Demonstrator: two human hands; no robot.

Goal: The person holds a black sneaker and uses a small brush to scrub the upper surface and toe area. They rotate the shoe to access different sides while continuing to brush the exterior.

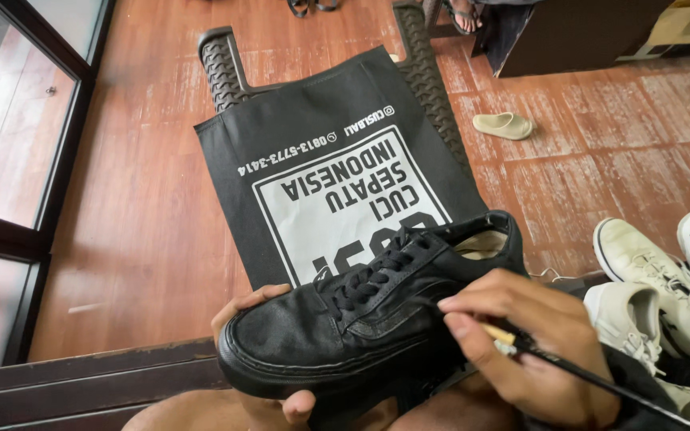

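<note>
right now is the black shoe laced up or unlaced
Laced up: black laces criss-cross the eyelets of the black shoe; whether they're knotted, cannot tell.

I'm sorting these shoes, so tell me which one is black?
The lace-up sneaker held in both hands, left hand under its toe. The sneakers at right are white, and the slipper on the floor is beige.

Single head-worn view, looking steeply down and forward, close over the lap, floor (137,223) stretching beyond

Left grip (269,359) cupped, right grip (533,343) pinched
</note>
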